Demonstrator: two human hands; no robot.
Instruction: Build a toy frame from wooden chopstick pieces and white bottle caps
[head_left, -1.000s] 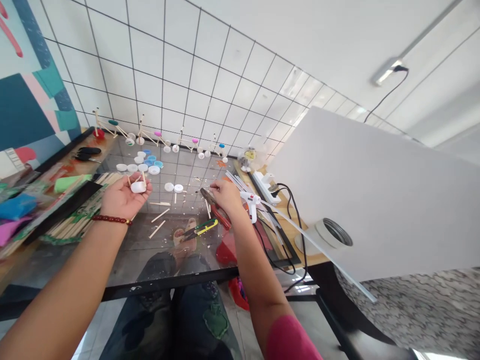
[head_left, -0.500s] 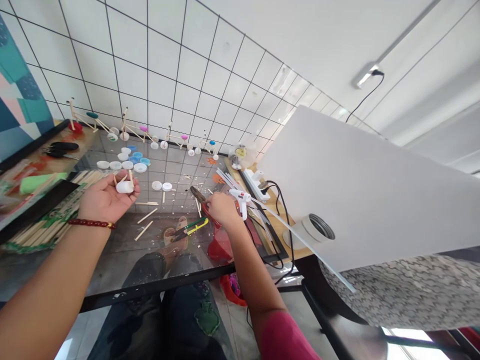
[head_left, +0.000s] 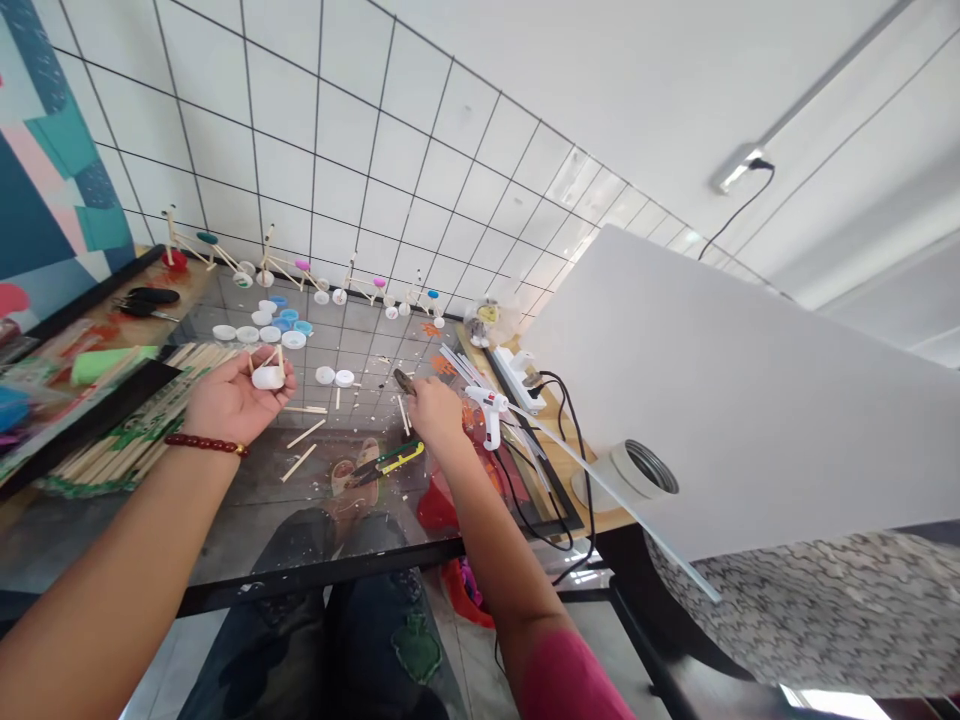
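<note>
My left hand [head_left: 229, 408], palm up with a beaded bracelet at the wrist, holds a small white plastic piece [head_left: 268, 378] that has short wooden sticks standing from it. The fingers are curled around it. My right hand [head_left: 439, 412] is closed on the pliers [head_left: 404, 382] over the glass tabletop. Only their dark jaws show; the hand covers the handles. Nearer me lie yellow-and-green snips [head_left: 390, 460]. Between my hands are two white bottle caps [head_left: 334, 377] and loose short wooden sticks [head_left: 306, 433].
Stick-and-cap models [head_left: 330, 285] line the wall. White and blue caps [head_left: 281, 320] sit in front of them. A pack of wooden sticks [head_left: 142, 425] lies left. At right are a glue gun [head_left: 490, 415], a power strip [head_left: 517, 378], cables and a big white sheet [head_left: 720, 400].
The view has shifted slightly, moving the scene rightward. My right hand has come forward and left over the pliers, hiding their red handles. My left hand still holds the white piece.
</note>
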